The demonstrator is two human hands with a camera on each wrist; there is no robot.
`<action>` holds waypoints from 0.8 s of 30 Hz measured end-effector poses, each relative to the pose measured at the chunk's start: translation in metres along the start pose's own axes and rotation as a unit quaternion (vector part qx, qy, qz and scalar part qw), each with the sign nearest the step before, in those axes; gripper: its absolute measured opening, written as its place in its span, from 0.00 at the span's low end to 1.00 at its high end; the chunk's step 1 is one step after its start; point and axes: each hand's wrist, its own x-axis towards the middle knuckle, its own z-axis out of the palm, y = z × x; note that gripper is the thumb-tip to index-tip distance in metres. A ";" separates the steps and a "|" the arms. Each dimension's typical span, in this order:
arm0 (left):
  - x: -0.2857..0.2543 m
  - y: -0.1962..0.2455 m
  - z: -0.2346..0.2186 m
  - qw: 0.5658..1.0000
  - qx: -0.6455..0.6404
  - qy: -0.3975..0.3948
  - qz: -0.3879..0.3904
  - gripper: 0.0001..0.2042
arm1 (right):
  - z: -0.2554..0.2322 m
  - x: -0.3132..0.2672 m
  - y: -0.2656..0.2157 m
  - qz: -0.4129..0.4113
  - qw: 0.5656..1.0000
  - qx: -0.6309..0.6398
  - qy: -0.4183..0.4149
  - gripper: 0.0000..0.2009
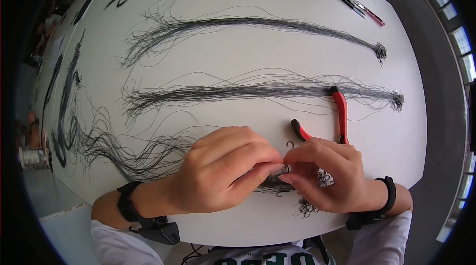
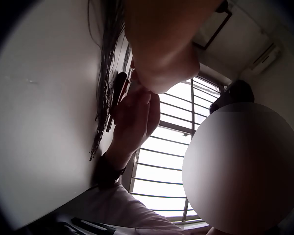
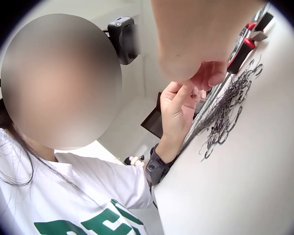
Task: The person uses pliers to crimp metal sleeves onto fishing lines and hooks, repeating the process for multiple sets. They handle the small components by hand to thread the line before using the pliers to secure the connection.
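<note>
My left hand (image 1: 225, 170) and right hand (image 1: 329, 170) meet over the near bundle, thumbs and forefingers pinched together. Between their fingertips is a small dark fish hook (image 1: 285, 168), partly covered by the fingers. Another hook (image 1: 290, 144) sticks up just above the right forefinger. Below the hands lies a bundle of dark fishing lines (image 1: 148, 158), its hook cluster (image 1: 306, 208) by the right palm. The right wrist view shows these hooks (image 3: 225, 132) on the table beneath the hands. Red-and-black pliers (image 1: 342, 116) lie just beyond the right hand.
Two more line bundles (image 1: 238, 21) (image 1: 238, 91) stretch across the white table (image 1: 277, 235), hooks at their right ends. The pliers' handle overlaps the nearer one. Cutters and small tools (image 1: 354, 4) lie at the far right. Coiled lines (image 1: 64, 116) run along the left side.
</note>
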 end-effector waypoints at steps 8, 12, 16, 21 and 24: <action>0.000 -0.002 0.001 1.000 -0.015 -0.009 0.018 0.08 | 0.000 -0.002 0.001 0.016 0.999 0.039 0.001 0.02; 0.001 -0.001 0.000 1.000 -0.005 -0.012 0.023 0.09 | -0.005 -0.002 -0.004 0.083 0.990 0.109 -0.029 0.02; 0.002 0.000 -0.001 1.000 0.010 -0.011 0.016 0.10 | -0.009 0.000 -0.007 0.154 0.972 0.176 -0.025 0.02; 0.002 -0.001 -0.001 1.000 0.015 -0.007 0.017 0.10 | -0.006 -0.002 -0.001 0.071 0.994 0.086 0.002 0.03; 0.003 -0.001 -0.002 0.999 0.020 -0.009 0.024 0.11 | -0.003 -0.002 0.003 -0.025 0.999 -0.007 0.030 0.05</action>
